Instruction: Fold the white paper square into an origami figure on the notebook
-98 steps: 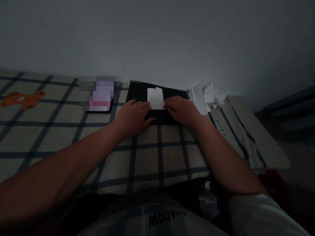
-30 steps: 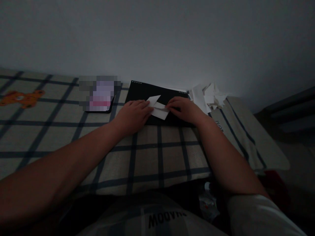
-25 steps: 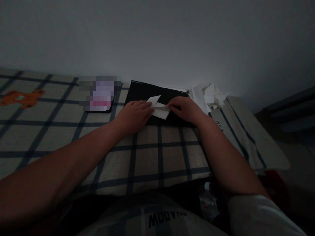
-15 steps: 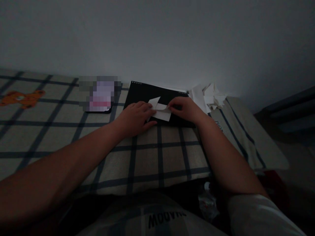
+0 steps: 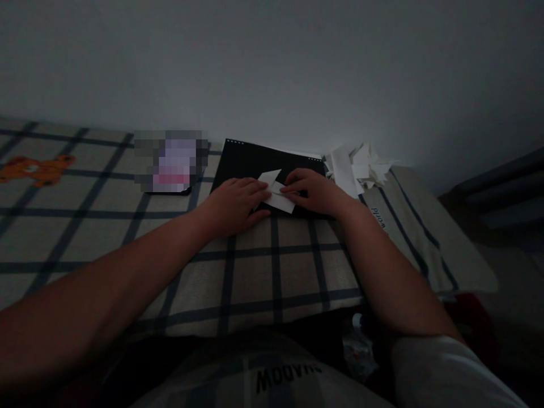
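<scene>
A small folded piece of white paper [image 5: 280, 202] lies on a black sheet or pad [image 5: 255, 157] with punched holes along its far edge. One pointed flap of the paper stands up toward the wall. My left hand [image 5: 232, 207] rests flat over the paper's left part, fingers stretched across it and thumb apart on the near side. From the right, the bent fingers of my right hand [image 5: 312, 191] are on the paper's upper flap near its middle. Its fingertips partly cover the fold.
A phone [image 5: 174, 164] with a blurred screen lies left of the black pad. White paper scraps [image 5: 368, 167] are heaped to the right. Checked cloth [image 5: 250, 272] covers the surface, which meets a wall [image 5: 272, 73] behind. A clear plastic bottle [image 5: 359, 351] is below the near edge.
My right hand has shifted left with the paper's flap, bringing its fingertips closer to my left hand. The flap lies lower now. My left hand has stayed nearly in place.
</scene>
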A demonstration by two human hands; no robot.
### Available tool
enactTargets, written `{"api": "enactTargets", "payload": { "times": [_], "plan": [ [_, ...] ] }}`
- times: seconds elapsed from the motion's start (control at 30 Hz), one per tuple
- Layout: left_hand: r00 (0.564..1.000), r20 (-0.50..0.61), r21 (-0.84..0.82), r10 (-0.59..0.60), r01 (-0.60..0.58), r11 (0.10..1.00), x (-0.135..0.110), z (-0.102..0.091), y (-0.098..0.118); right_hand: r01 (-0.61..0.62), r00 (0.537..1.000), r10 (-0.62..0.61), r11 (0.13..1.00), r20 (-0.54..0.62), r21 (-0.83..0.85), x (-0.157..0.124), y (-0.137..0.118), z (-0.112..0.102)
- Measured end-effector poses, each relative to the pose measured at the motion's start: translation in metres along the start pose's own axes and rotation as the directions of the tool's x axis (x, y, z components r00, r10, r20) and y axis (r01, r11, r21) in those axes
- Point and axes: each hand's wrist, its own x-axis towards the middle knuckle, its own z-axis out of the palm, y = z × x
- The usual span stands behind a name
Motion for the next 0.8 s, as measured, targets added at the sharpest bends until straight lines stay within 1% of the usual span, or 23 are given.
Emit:
{"api": "enactTargets", "payload": {
  "times": [0.17,0.23,0.33,0.47,0.53,0.67,0.8],
  "plan": [
    [0.999,-0.028,-0.014,0.044,-0.045,0.999,-0.001,0.000,0.001,0.009,0.999,-0.008,1.000,0.041,-0.012,0.002,-0.003,-0.003],
    [0.998,-0.034,-0.012,0.058,-0.059,0.998,-0.001,0.000,0.001,-0.009,0.999,0.010,1.000,0.043,-0.023,0.003,-0.005,-0.004],
    [0.996,-0.050,0.005,0.079,-0.079,0.997,-0.002,0.001,0.001,-0.066,0.997,0.069,0.995,0.035,-0.074,0.004,-0.008,-0.005],
    [0.995,-0.057,0.013,0.085,-0.084,0.996,-0.002,0.003,0.001,-0.170,0.985,0.172,0.974,-0.004,-0.147,0.007,-0.012,-0.004],
    [0.994,-0.055,0.009,0.090,-0.090,0.996,-0.002,0.003,0.002,-0.201,0.979,0.201,0.965,-0.016,-0.170,0.009,-0.015,-0.003],
    [0.994,-0.046,0.012,0.094,-0.094,0.996,-0.001,0.003,0.003,-0.195,0.981,0.192,0.964,-0.034,-0.182,0.011,-0.017,-0.001],
    [0.994,-0.050,0.014,0.095,-0.094,0.995,-0.001,0.003,0.004,-0.157,0.987,0.154,0.983,-0.044,-0.092,0.009,-0.014,0.000]
  ]
}}
